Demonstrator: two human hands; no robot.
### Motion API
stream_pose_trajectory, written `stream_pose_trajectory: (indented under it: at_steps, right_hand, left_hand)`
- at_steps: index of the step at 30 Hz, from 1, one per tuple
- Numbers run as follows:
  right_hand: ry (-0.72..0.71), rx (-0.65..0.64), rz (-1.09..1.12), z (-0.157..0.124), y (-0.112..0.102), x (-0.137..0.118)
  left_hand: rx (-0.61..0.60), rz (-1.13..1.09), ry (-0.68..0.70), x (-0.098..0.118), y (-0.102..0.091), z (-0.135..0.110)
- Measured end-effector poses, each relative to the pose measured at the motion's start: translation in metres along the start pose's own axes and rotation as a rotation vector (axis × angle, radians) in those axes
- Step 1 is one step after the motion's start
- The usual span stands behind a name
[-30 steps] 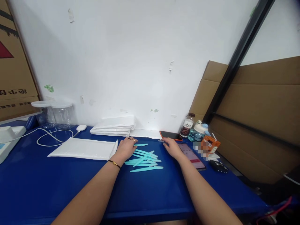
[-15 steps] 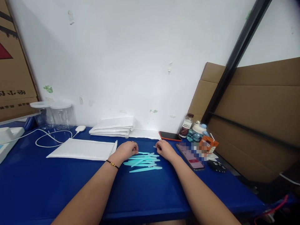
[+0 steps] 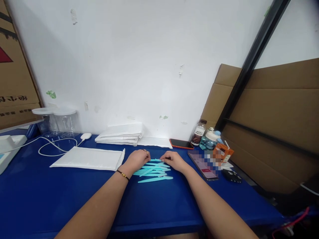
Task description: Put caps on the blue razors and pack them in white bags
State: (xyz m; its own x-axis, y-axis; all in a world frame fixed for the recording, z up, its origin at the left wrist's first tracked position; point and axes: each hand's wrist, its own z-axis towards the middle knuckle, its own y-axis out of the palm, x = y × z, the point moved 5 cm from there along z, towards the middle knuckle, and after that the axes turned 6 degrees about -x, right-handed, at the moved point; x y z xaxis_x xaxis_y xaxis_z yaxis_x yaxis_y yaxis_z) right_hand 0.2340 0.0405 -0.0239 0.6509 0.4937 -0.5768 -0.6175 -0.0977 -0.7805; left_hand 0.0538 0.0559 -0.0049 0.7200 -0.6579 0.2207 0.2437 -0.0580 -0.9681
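Several thin turquoise plastic sticks (image 3: 153, 172) lie in a loose pile on the blue table (image 3: 74, 196). My left hand (image 3: 136, 159), with a ring and a dark bracelet, rests curled on the pile's left end, fingers bent over the sticks. My right hand (image 3: 173, 160) sits at the pile's right end, fingers closed in a pinch on the tips of the top sticks. Both hands nearly meet over the pile.
A white padded envelope (image 3: 87, 158) lies left of the hands, a stack of them (image 3: 121, 134) by the wall. Two phones (image 3: 181, 143) (image 3: 202, 161), bottles (image 3: 199, 132), an orange carton (image 3: 222, 153) sit right. Clear jars (image 3: 64, 121), a white cable and cardboard sheets (image 3: 274, 116) border the table.
My right hand has drawn left from near the phones to the pile. My left hand has shifted slightly right, and the sticks are gathered tighter.
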Motion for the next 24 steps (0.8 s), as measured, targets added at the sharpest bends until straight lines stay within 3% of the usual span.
stream_pose_trajectory:
  at_steps: [4,11,14,18,24]
  right_hand:
    - [-0.002,-0.031,0.016,0.0,0.003,-0.002]
    - [-0.02,-0.025,-0.007,-0.005,-0.005,-0.01]
    - [0.015,0.053,-0.028,-0.007,-0.014,-0.007]
    - [0.046,0.103,-0.024,-0.007,-0.018,-0.003]
    - [0.088,0.106,0.173,-0.003,-0.001,-0.006]
  left_hand:
    - [-0.004,0.003,0.032,0.011,0.001,0.001]
    - [-0.136,-0.071,-0.032,0.011,-0.002,-0.015]
    - [-0.204,0.016,0.017,0.026,-0.005,-0.025]
    - [-0.208,0.147,-0.01,0.053,-0.004,-0.027]
    - [-0.202,0.183,-0.085,0.066,0.013,-0.013]
